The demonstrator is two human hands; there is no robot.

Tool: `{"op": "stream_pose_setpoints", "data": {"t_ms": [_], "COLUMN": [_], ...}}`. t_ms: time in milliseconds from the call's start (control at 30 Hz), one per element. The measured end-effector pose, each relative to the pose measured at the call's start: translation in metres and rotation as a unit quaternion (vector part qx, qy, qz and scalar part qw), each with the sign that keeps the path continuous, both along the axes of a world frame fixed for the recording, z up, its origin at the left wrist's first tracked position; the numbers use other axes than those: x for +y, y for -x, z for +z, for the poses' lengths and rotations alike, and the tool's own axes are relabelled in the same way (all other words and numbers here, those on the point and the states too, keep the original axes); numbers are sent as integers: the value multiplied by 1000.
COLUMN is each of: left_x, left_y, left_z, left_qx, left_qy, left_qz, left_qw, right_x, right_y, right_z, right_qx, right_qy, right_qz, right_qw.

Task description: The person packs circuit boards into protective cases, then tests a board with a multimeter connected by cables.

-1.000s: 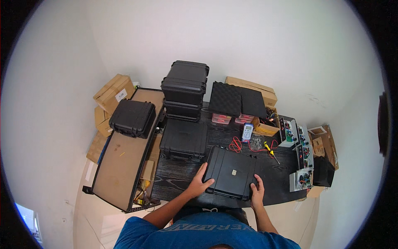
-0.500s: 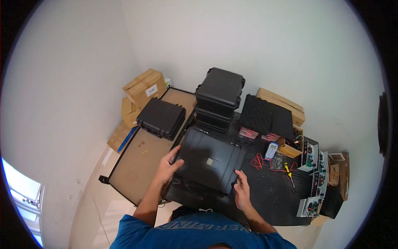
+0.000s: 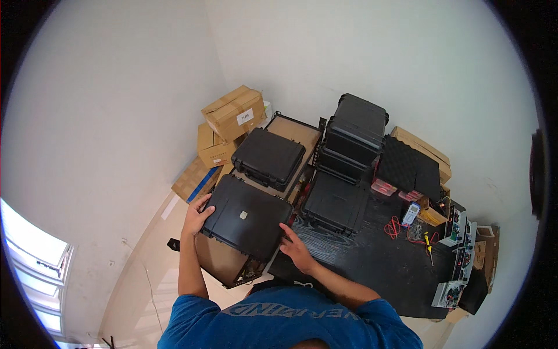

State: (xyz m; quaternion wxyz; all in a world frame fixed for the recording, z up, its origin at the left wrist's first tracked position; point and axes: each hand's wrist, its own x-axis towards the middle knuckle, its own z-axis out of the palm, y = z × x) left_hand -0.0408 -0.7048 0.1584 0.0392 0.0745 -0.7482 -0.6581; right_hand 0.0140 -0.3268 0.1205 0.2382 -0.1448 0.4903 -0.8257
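A flat black hard case (image 3: 251, 210) with a small pale sticker is between my two hands, over the near part of the brown-topped table. My left hand (image 3: 196, 216) grips its left edge, thumb on top and fingers at the side. My right hand (image 3: 295, 249) is closed on the right edge; some of its fingers are hidden by the case. Just beyond lies another black case (image 3: 268, 156) on the brown tabletop. To the right, a further black case (image 3: 335, 200) rests on the black table in front of a stack of black cases (image 3: 356, 125).
Cardboard boxes (image 3: 235, 113) stand at the far left. On the black table (image 3: 372, 262) are dark foam sheets (image 3: 410, 166), a multimeter (image 3: 411, 213) with red leads, a yellow-handled screwdriver (image 3: 429, 247) and several circuit-board units (image 3: 456, 262) along the right edge.
Both hands have carried the black case leftward from the black table to over the brown-topped one. A case on the black table now shows. The head view has shifted.
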Motion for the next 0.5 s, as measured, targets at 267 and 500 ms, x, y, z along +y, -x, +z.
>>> {"op": "stream_pose_setpoints", "data": {"t_ms": [267,500], "left_x": [-67,-78], "left_y": [20,53], "left_z": [-46,-68], "left_qx": [-42,-55], "left_qy": [-53,-85], "left_qz": [-8,-18], "left_qw": [998,995], "right_x": [-63,-77], "right_y": [27,42], "right_z": [-34,-49], "right_qx": [65,74], "right_qy": [-70,-163], "right_qz": [18,17], "right_qw": [995,984]}}
